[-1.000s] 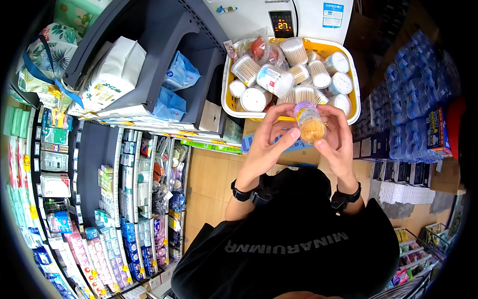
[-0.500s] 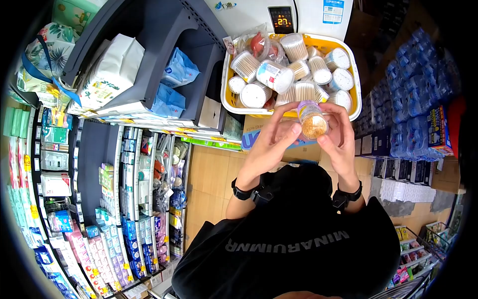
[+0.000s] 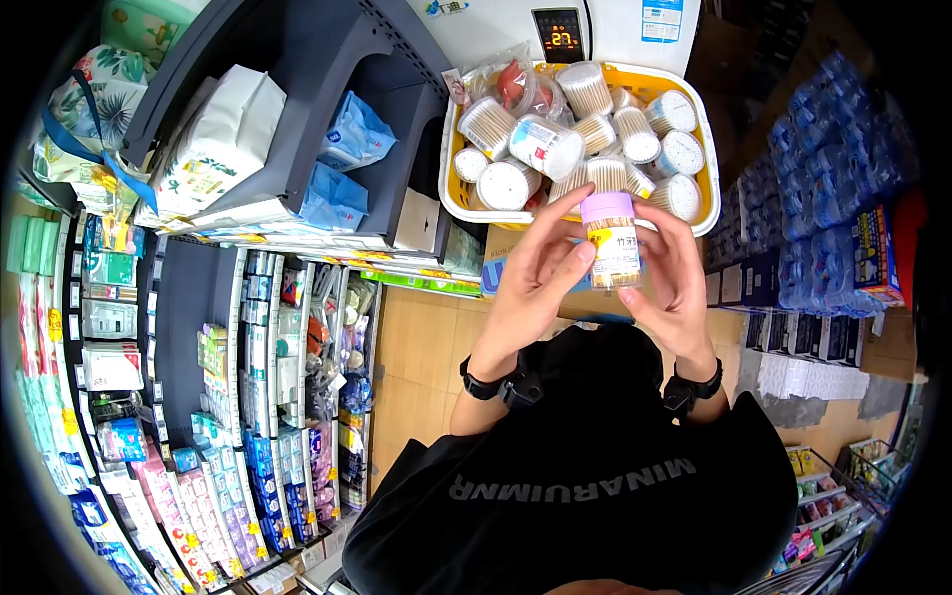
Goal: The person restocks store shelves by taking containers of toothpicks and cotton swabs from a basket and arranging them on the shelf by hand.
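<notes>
A small clear jar of toothpicks [image 3: 613, 241] with a purple lid and a yellow and white label is held between both hands, lid up and label facing the camera. My left hand [image 3: 540, 283] has its thumb and fingers closed on the jar's left side. On the other side, my right hand [image 3: 674, 283] grips it, with the thumb near the jar's base. Just beyond the hands stands a white and yellow basket [image 3: 710, 169] filled with round tubs of cotton swabs [image 3: 547, 147] and a clear bag with something red inside.
Dark shelving [image 3: 327, 59] with blue packets [image 3: 355, 134] stands at the upper left. Racks of packaged goods [image 3: 268, 397] line the left. Stacked bottle packs [image 3: 833, 188] are at the right. A white appliance [image 3: 635, 30] with a lit display is behind the basket.
The jar has been tilted upright, so its label and purple lid now face the camera instead of its toothpick-filled base. Both hands have stayed around it with small finger shifts.
</notes>
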The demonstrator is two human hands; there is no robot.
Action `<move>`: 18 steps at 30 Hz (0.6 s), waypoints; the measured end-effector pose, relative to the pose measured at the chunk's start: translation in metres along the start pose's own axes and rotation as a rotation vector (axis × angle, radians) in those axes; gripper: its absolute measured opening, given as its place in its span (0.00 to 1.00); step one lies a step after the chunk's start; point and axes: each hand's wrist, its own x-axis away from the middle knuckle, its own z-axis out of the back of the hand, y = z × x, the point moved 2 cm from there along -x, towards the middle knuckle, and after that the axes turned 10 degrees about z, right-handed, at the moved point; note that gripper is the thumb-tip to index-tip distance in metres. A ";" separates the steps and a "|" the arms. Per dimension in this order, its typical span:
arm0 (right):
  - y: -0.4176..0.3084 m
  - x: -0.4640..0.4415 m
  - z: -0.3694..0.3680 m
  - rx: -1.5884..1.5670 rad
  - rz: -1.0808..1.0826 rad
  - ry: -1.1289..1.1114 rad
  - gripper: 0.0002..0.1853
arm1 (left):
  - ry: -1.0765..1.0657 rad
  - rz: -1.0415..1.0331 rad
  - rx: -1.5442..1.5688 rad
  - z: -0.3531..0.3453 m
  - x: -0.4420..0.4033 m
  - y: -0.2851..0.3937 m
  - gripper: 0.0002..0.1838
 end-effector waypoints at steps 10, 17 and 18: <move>-0.002 0.005 -0.003 -0.155 -0.073 -0.024 0.45 | 0.069 -0.106 -0.067 -0.005 0.003 0.000 0.29; -0.001 0.003 -0.002 -0.124 0.024 -0.056 0.46 | 0.048 -0.097 -0.005 -0.006 0.005 0.000 0.27; 0.000 0.004 -0.001 -0.124 0.024 -0.056 0.46 | 0.045 -0.082 0.040 -0.006 0.005 0.000 0.26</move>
